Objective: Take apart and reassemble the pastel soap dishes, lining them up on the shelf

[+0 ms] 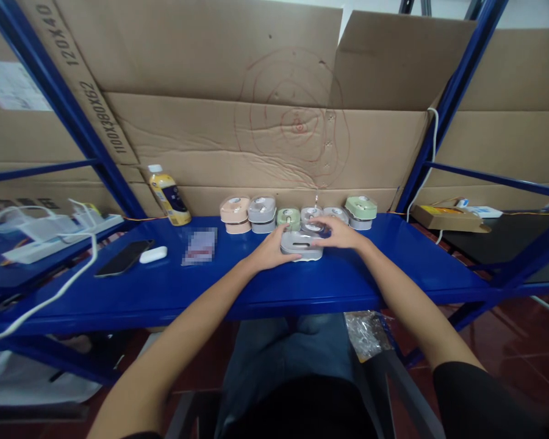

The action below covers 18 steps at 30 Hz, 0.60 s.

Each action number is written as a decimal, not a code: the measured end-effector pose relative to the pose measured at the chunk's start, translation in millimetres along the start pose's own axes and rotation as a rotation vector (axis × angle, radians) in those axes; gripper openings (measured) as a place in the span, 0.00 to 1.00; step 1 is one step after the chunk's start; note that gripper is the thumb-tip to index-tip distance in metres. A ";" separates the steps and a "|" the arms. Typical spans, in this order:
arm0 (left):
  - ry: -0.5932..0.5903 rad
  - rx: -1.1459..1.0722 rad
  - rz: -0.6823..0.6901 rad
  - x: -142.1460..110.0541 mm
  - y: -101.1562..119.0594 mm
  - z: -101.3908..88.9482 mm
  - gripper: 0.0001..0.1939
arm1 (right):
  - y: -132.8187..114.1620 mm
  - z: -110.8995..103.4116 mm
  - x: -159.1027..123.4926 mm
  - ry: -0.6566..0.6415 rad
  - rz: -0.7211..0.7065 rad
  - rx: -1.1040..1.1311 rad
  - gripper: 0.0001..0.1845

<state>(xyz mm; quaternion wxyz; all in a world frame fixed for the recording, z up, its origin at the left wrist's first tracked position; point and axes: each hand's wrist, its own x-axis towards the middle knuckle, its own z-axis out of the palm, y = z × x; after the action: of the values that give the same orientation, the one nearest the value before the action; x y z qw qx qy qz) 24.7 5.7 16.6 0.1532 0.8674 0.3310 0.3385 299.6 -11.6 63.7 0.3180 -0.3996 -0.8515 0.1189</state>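
Both of my hands are on a grey plastic container (301, 245) lying on the blue shelf. My left hand (272, 249) grips its left end. My right hand (339, 233) reaches over its far side, with the fingers on a dark round part (315, 228) that they partly hide. Just behind my hands stands a row of several small lidded containers: a peach stack (235, 214), a grey stack (262, 214), a green one (288, 218), a pale grey one (312, 215), another grey one (335, 213) and a green-and-grey stack (360, 212).
The blue steel shelf (165, 286) holds a yellow bottle (169, 198), a blurred packet (200, 246), a black phone (123, 257) and a white earbud case (153, 254). A white power strip (61, 239) lies at left. Cardboard sheets (210, 140) stand behind.
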 end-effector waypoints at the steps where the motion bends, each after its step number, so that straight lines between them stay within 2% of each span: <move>1: 0.020 -0.023 -0.030 0.8 -2.1 1.9 0.55 | -1.1 2.9 0.7 -0.016 -0.017 -0.020 0.38; 4: 0.057 -0.081 -0.083 2.9 -7.3 6.9 0.63 | -5.2 12.9 3.1 -0.029 -0.058 -0.090 0.41; 10: 0.030 -0.147 -0.104 3.7 -12.0 10.9 0.63 | -7.2 32.0 7.2 -0.069 -0.053 -0.125 0.45; 14: -0.020 -0.138 -0.147 3.4 -10.7 8.4 0.66 | -1.9 34.0 8.9 -0.105 -0.031 -0.115 0.48; 18: -0.036 -0.106 -0.140 3.6 -7.7 5.6 0.64 | 2.2 33.4 9.7 -0.147 -0.022 -0.074 0.50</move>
<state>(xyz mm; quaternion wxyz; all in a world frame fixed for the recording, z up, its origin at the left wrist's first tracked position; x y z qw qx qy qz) 26.9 13.6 10.5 0.2278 0.8387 0.3699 0.3285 275.0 -1.1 41.3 0.2409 -0.3920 -0.8807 0.1131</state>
